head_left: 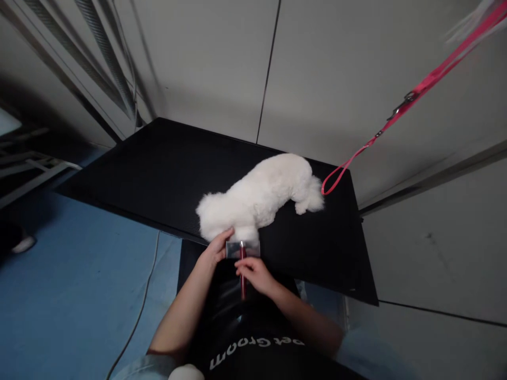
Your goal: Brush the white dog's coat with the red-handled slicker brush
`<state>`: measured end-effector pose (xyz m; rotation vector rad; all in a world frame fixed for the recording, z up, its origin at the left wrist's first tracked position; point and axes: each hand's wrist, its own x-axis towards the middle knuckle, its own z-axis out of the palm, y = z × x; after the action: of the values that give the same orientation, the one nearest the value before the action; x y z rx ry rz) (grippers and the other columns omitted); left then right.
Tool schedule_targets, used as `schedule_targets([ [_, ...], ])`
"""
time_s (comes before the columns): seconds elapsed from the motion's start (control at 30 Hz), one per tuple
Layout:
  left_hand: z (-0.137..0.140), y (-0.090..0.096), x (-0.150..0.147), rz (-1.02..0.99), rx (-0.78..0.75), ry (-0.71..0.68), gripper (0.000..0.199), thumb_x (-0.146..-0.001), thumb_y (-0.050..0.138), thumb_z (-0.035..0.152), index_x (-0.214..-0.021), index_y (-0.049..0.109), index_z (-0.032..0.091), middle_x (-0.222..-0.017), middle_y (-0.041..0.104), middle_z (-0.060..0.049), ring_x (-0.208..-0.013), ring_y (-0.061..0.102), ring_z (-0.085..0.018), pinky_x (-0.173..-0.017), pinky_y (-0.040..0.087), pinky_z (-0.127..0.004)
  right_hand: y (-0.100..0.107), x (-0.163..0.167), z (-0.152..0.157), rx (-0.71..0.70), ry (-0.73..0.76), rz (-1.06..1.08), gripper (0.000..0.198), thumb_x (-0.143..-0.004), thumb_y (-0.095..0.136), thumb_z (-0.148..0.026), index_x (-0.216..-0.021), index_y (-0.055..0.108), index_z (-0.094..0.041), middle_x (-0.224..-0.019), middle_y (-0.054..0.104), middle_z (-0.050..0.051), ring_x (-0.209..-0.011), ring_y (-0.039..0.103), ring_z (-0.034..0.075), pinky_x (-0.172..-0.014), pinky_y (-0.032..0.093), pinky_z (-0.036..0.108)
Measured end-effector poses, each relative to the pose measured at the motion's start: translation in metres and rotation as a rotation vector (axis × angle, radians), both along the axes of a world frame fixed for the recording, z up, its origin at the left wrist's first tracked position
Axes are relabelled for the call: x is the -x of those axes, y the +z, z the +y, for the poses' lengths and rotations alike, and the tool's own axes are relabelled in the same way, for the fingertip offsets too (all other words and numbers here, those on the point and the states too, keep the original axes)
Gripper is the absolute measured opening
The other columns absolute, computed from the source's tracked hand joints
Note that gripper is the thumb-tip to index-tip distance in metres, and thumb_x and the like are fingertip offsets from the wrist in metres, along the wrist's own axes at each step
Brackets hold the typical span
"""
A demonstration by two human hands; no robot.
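Note:
A fluffy white dog [269, 187] is on the black grooming table [130, 169], with one end of its body at the table's near edge. My left hand [215, 248] is closed at the dog's leg, its thumb on the white fur and its other fingers partly hidden. In my right hand [256, 273] is a slicker brush [243, 287], gripped by its thin red handle between thumb and fingers. The brush's wide metallic head lies against the leg fur, right beside my left hand.
A pink leash [431, 79] with a metal clip hangs from the upper right, its loop near the dog. Grey wall panels [206, 63] stand behind the table. Ribbed hoses [101, 42] run down at upper left. A cable [144, 301] crosses the blue floor [79, 279].

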<state>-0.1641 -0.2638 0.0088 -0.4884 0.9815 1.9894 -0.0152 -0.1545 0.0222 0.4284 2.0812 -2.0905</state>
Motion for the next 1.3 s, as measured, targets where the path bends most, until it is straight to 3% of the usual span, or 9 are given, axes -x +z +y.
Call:
schedule_targets([
  [0.17,0.001,0.002,-0.001,0.073,-0.061,-0.024,0.027,-0.073,0.068,0.006,-0.100,0.068,0.010,-0.083,0.074,-0.010,-0.072,0.071,-0.020,-0.072,0.058,-0.028,0.002,-0.020,-0.008,0.170,0.227,-0.223,0.027,-0.078,0.063,-0.036,-0.095,0.073,-0.017,-0.070,0.068,0.001,-0.053,0.056,0.011,-0.052,0.043,0.023],
  [0.23,-0.002,0.001,0.001,0.031,-0.030,-0.101,0.020,-0.075,0.066,0.009,-0.094,0.068,0.011,-0.071,0.072,-0.009,-0.062,0.069,-0.020,-0.063,0.057,-0.028,0.008,-0.011,-0.005,0.168,0.174,-0.153,0.028,-0.081,0.061,-0.036,-0.098,0.072,-0.017,-0.073,0.069,0.001,-0.053,0.055,0.010,-0.052,0.043,0.022],
  [0.37,-0.005,0.001,0.005,0.005,-0.009,-0.171,0.011,-0.078,0.060,0.013,-0.086,0.068,0.011,-0.062,0.069,-0.008,-0.052,0.065,-0.019,-0.054,0.055,-0.028,0.004,0.002,-0.001,-0.007,-0.010,0.018,0.024,-0.078,0.063,-0.033,-0.092,0.073,-0.017,-0.077,0.070,0.003,-0.069,0.061,0.014,-0.066,0.048,0.026],
  [0.57,-0.002,-0.003,0.004,0.064,-0.072,-0.086,0.026,-0.070,0.065,0.003,-0.095,0.067,0.011,-0.080,0.073,-0.010,-0.071,0.071,-0.020,-0.069,0.058,-0.028,0.005,-0.023,-0.005,0.101,0.240,-0.178,0.025,-0.079,0.063,-0.032,-0.096,0.074,-0.018,-0.073,0.070,0.002,-0.057,0.058,0.013,-0.054,0.044,0.024],
  [0.73,-0.004,-0.007,0.007,-0.010,-0.040,-0.094,0.010,-0.076,0.063,0.016,-0.082,0.067,0.010,-0.068,0.071,-0.009,-0.057,0.068,-0.021,-0.061,0.058,-0.032,0.009,0.007,0.002,0.030,-0.026,0.019,0.018,-0.076,0.065,-0.030,-0.087,0.073,-0.018,-0.075,0.070,0.002,-0.067,0.060,0.014,-0.061,0.046,0.024],
  [0.93,0.001,-0.002,0.005,0.090,-0.041,-0.003,0.023,-0.071,0.065,0.007,-0.093,0.067,0.013,-0.078,0.074,-0.008,-0.068,0.071,-0.019,-0.066,0.058,-0.026,0.001,-0.019,-0.003,0.238,0.309,-0.294,0.018,-0.076,0.060,-0.029,-0.086,0.070,-0.017,-0.067,0.067,-0.001,-0.043,0.048,0.008,-0.043,0.036,0.020],
  [1.03,0.000,-0.001,0.006,0.055,-0.024,-0.078,0.010,-0.075,0.061,0.012,-0.083,0.067,0.011,-0.068,0.072,-0.009,-0.055,0.067,-0.019,-0.058,0.057,-0.028,0.011,0.001,0.005,0.182,0.083,-0.083,0.015,-0.077,0.062,-0.029,-0.085,0.067,-0.017,-0.072,0.067,0.000,-0.052,0.053,0.009,-0.049,0.039,0.020],
  [1.13,0.001,-0.001,0.004,0.067,-0.054,-0.087,0.011,-0.077,0.062,0.017,-0.083,0.067,0.010,-0.071,0.072,-0.011,-0.060,0.069,-0.021,-0.063,0.059,-0.032,0.009,0.008,0.006,0.059,-0.101,0.005,0.008,-0.076,0.061,-0.025,-0.077,0.064,-0.018,-0.067,0.064,-0.001,-0.061,0.056,0.011,-0.057,0.042,0.021],
  [1.3,0.005,0.001,0.000,0.136,-0.027,0.007,0.030,-0.070,0.069,0.009,-0.100,0.067,0.012,-0.080,0.074,-0.009,-0.073,0.072,-0.022,-0.072,0.058,-0.030,0.004,-0.030,-0.008,0.186,0.204,-0.252,0.014,-0.078,0.056,-0.024,-0.086,0.065,-0.018,-0.065,0.063,-0.003,-0.045,0.049,0.008,-0.047,0.036,0.020],
])
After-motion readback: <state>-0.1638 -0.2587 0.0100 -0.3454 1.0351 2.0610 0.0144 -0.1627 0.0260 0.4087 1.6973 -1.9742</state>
